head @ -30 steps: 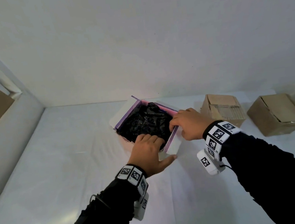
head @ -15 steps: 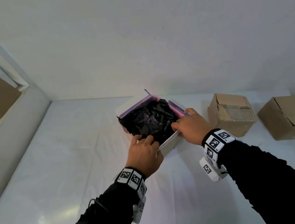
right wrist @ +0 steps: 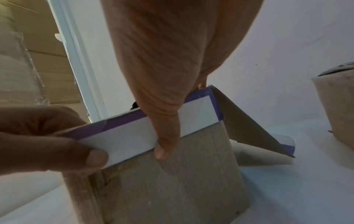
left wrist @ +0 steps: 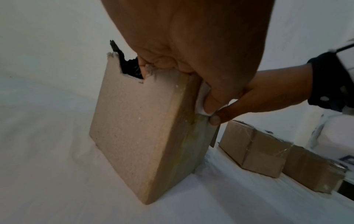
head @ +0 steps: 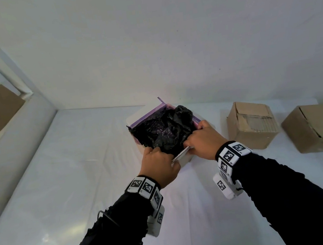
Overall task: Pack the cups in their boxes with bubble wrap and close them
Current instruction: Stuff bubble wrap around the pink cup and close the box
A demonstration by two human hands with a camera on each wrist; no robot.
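An open box (head: 185, 160) with purple-edged flaps stands on the white table, stuffed with black bubble wrap (head: 163, 130); no cup shows under the wrap. My left hand (head: 159, 163) grips the near flap (right wrist: 134, 136) at its left end, fingers over the rim and into the box (left wrist: 138, 136). My right hand (head: 203, 141) pinches the same white flap further right, its thumb lying across the flap's outside. In the left wrist view a bit of the wrap (left wrist: 130, 66) pokes out at a notch in the box wall.
Two closed brown cardboard boxes (head: 252, 123) (head: 318, 127) sit to the right of the open box, near the back wall. A side flap (right wrist: 254, 125) hangs out on the box's right. A wall with a window ledge (head: 6, 141) runs along the left.
My left hand left the wrap and took hold of the near flap. My right hand shifted onto the same flap, which is raised from its folded-down position.
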